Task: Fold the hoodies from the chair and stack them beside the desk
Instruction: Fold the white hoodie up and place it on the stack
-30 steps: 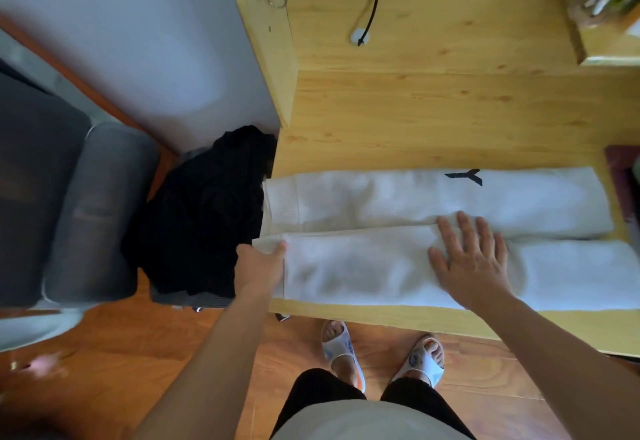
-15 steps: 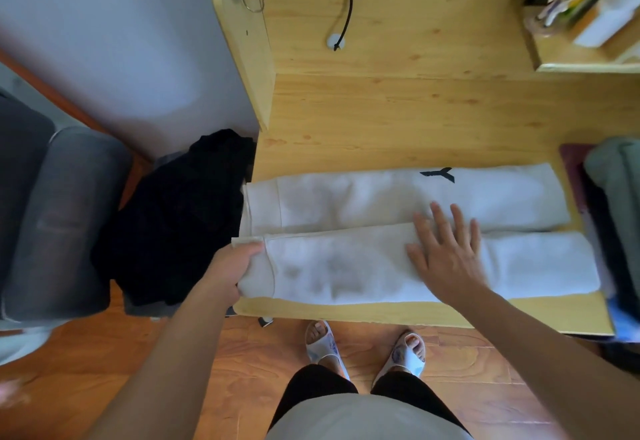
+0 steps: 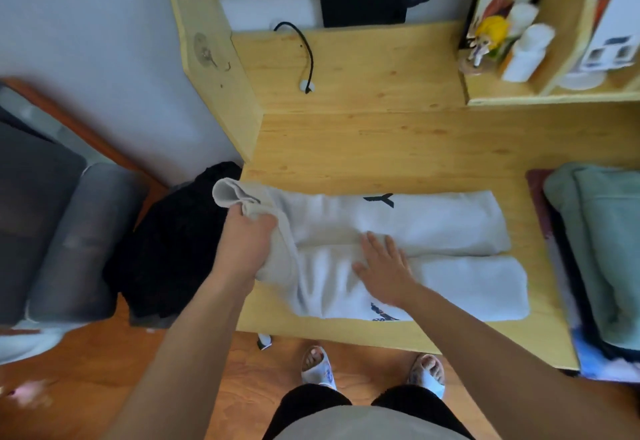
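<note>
A white hoodie (image 3: 446,228), folded into a long band with a small black mark, lies across the wooden desk (image 3: 381,142). My left hand (image 3: 247,242) grips its left end and holds that end lifted off the desk. My right hand (image 3: 384,266) lies flat, fingers straight, pressing on the middle of the hoodie. A black hoodie (image 3: 173,245) is heaped on the chair to the left of the desk. Folded garments, a pale green one (image 3: 602,245) on top, are stacked at the desk's right end.
A grey cushioned seat (image 3: 69,239) stands at the far left on the wooden floor. A black cable (image 3: 306,55) lies at the back of the desk. A shelf unit (image 3: 554,41) with figurines and white bottles sits back right. My sandalled feet (image 3: 370,370) are below the desk edge.
My left hand has lifted the hoodie's left end and carried it up and rightward. My right hand stays pressed on the middle. The view has shifted, showing the stack at right.
</note>
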Action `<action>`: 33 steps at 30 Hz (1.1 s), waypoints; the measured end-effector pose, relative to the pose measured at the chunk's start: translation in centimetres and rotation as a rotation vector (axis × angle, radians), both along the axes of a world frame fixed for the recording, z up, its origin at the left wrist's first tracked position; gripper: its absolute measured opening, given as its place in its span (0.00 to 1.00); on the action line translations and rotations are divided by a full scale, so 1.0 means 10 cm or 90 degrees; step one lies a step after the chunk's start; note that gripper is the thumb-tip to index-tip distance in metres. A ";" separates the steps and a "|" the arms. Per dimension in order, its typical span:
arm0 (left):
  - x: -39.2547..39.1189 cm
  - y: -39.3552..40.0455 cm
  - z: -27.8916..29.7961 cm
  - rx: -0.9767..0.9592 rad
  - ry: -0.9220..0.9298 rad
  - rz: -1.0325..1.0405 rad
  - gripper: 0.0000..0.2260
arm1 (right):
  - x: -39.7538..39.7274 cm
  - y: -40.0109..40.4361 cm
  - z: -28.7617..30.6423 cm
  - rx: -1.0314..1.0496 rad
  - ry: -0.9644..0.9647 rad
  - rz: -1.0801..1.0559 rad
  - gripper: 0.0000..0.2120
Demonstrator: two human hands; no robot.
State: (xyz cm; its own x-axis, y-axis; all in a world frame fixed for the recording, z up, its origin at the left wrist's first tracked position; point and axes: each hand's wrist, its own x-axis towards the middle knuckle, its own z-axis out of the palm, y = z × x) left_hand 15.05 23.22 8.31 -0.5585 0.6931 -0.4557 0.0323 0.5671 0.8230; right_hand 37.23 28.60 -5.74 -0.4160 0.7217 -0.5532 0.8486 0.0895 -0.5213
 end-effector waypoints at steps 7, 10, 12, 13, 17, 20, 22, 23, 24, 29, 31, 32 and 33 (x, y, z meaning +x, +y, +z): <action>1.27 0.21 -0.04 -0.063 0.063 -0.094 0.26 | 1.73 0.22 0.12 0.213 -0.079 0.120 0.25; 1.60 0.24 -0.09 -0.066 0.122 -0.152 0.24 | 2.00 0.30 -0.18 0.198 -0.180 0.164 0.29; 1.88 0.28 -0.11 -0.043 0.152 -0.186 0.23 | 2.03 0.34 -0.31 0.207 -0.163 0.149 0.32; 2.03 0.32 -0.14 -0.038 0.169 -0.202 0.24 | 2.02 0.33 -0.35 0.202 -0.153 0.139 0.32; 2.76 0.51 -0.43 -0.058 0.179 -0.279 0.27 | 2.03 0.32 -0.37 0.173 -0.114 0.130 0.33; 3.13 0.60 -0.79 -0.111 0.161 -0.329 0.28 | 2.14 0.57 -0.27 -0.001 0.075 0.008 0.28; 3.20 0.60 -1.02 -0.166 0.178 -0.343 0.30 | 2.29 0.71 -0.19 -0.139 0.283 -0.212 0.16; 3.20 0.60 -1.12 -0.184 0.189 -0.342 0.30 | 2.34 0.76 -0.13 -0.167 0.316 -0.283 0.15; 3.21 0.59 -1.20 -0.194 0.193 -0.342 0.32 | 2.35 0.79 -0.06 -0.179 0.304 -0.289 0.14; 3.28 0.45 -1.43 -0.094 0.023 -0.389 0.41 | 2.00 0.72 0.15 0.068 0.058 -0.279 0.18; 3.23 0.33 -1.43 -0.051 -0.098 -0.396 0.40 | 1.87 0.63 0.18 -0.050 0.037 -0.397 0.31; 3.17 0.27 -1.38 -0.039 -0.160 -0.382 0.36 | 1.81 0.55 0.17 -0.124 0.025 -0.431 0.37; 3.10 0.21 -1.32 -0.021 -0.195 -0.360 0.33 | 1.76 0.48 0.15 -0.167 0.005 -0.444 0.40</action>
State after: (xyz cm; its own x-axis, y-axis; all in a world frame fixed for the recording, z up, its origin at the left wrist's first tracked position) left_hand 46.01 25.29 -4.90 0.0474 0.8257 -0.5622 0.0999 0.5561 0.8251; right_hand 54.80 33.43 -4.29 0.0859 0.6641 -0.7427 0.6589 -0.5970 -0.4576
